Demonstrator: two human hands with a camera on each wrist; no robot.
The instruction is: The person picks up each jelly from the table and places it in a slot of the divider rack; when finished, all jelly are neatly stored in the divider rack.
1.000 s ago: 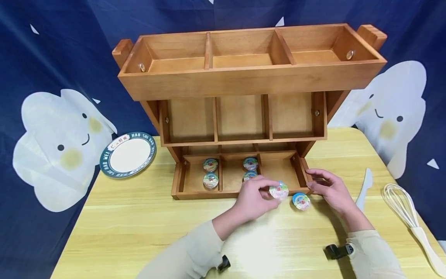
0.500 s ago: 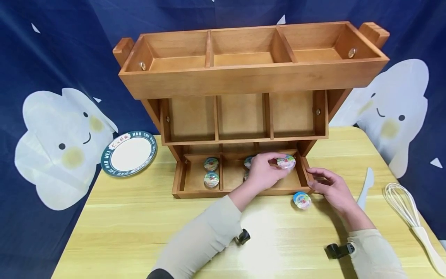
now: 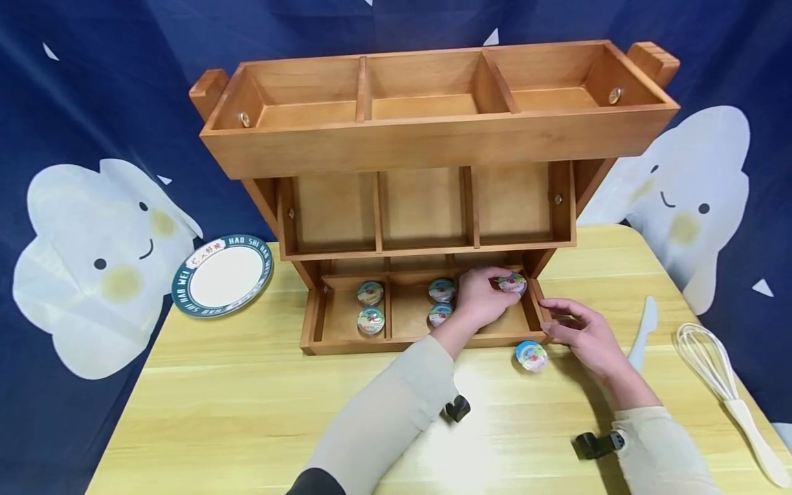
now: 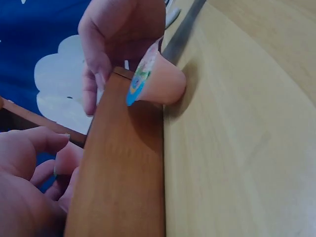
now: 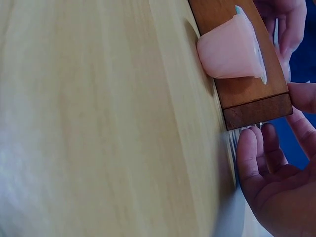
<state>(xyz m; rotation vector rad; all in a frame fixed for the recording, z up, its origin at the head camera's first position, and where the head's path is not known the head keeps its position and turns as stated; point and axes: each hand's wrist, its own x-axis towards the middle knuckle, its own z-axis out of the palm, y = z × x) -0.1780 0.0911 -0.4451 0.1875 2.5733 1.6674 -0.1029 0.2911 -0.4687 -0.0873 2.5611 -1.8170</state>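
Observation:
My left hand (image 3: 481, 300) pinches a jelly cup (image 3: 513, 282) with a printed foil lid inside the right compartment of the wooden rack's bottom tray (image 3: 427, 342). In the left wrist view that cup is hidden behind the tray's front wall. The fingers of my right hand (image 3: 588, 337) hold the tray's right end at its front corner. On the table just before that corner stands another jelly cup (image 3: 531, 356), pink-sided with a blue-edged lid. Two cups (image 3: 370, 306) sit in the left compartment, and two more (image 3: 441, 302) in the middle one.
Above the bottom tray rise a middle tray (image 3: 427, 250) and a wide top tray (image 3: 433, 148), each with three compartments. A green-rimmed plate (image 3: 267, 271) lies at left. On the right are a pale plastic knife (image 3: 645, 330) and a white whisk (image 3: 727, 392).
My left hand has carried its jelly cup from before the tray, over the front wall, and down into the right compartment. The right hand stays at the tray's end.

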